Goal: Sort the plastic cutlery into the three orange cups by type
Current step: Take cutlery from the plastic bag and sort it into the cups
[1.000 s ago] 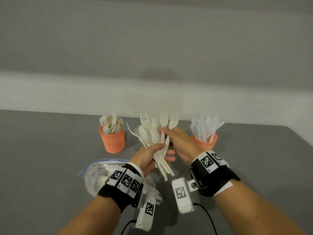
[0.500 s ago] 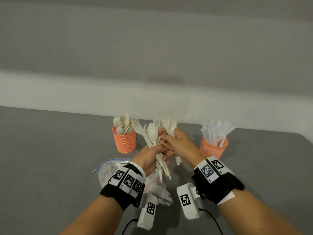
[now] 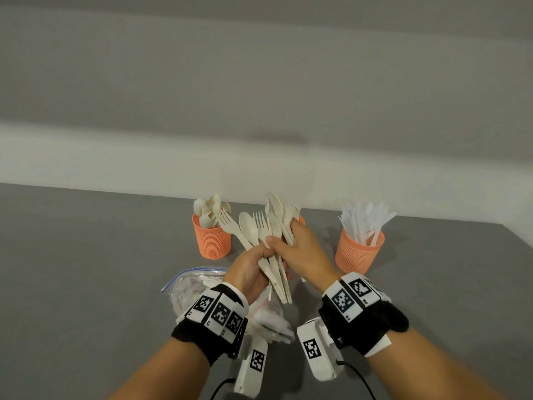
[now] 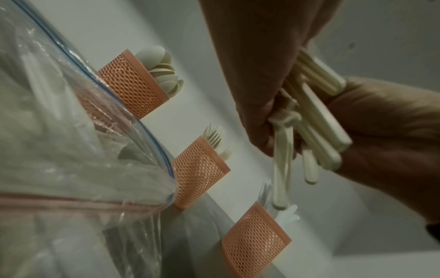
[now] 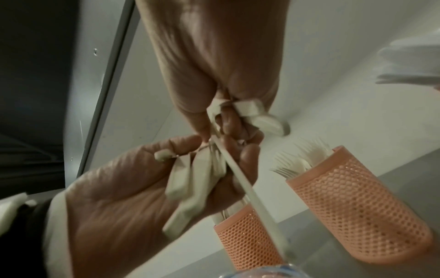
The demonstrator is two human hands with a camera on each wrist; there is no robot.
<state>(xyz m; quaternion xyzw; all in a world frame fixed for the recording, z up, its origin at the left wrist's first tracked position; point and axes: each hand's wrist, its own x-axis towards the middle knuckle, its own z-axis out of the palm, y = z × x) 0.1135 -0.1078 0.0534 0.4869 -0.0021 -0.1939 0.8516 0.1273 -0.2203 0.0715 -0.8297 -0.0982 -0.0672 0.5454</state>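
Here, a bundle of cutlery is gripped by the left hand and pinched by the right hand, just before the middle cup.

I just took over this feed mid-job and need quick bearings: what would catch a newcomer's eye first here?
First, the two hands meeting mid-table: the left hand grips a fan of cream forks and spoons, and the right hand holds a smaller cluster pulled from it. Behind stand three orange cups: the spoon cup on the left, the fork cup mostly hidden behind the hands, the knife cup on the right. A clear zip bag lies near the left wrist.
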